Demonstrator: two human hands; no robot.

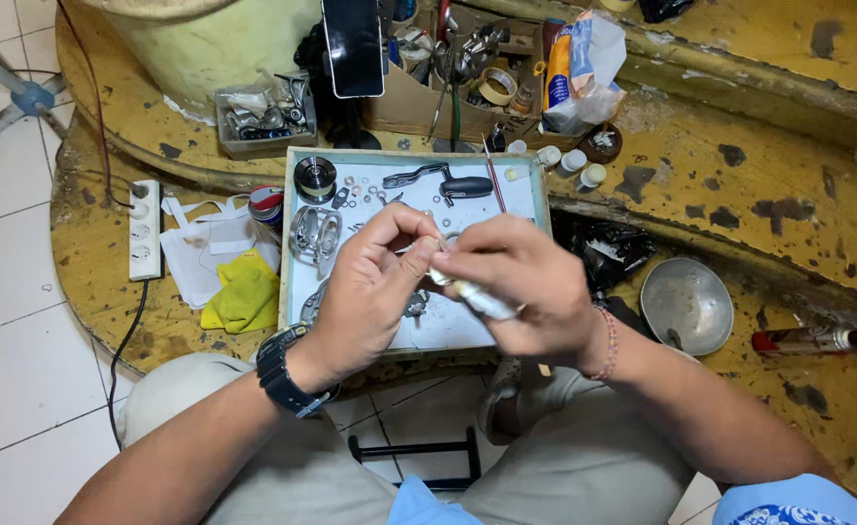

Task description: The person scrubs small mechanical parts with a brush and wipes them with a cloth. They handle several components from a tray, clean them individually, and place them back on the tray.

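My left hand (370, 282), with a black watch on its wrist, pinches a small metal part (436, 249) between thumb and fingertips. My right hand (516, 282), with a bead bracelet on its wrist, grips a small white tube (482, 299) whose tip meets that part. Both hands hover over a white tray (521, 194) that holds a metal fishing-reel frame (314, 233), a round spool (315, 177), a reel handle with a black knob (448, 182) and several tiny washers and screws.
A yellow cloth (244, 295), white rag and power strip (144, 229) lie left of the tray. A metal bowl (686, 304) and a red-capped spray can (818, 339) sit to the right. Behind stand a box of tools (458, 68), a phone (353, 44) and small bottles (574, 163).
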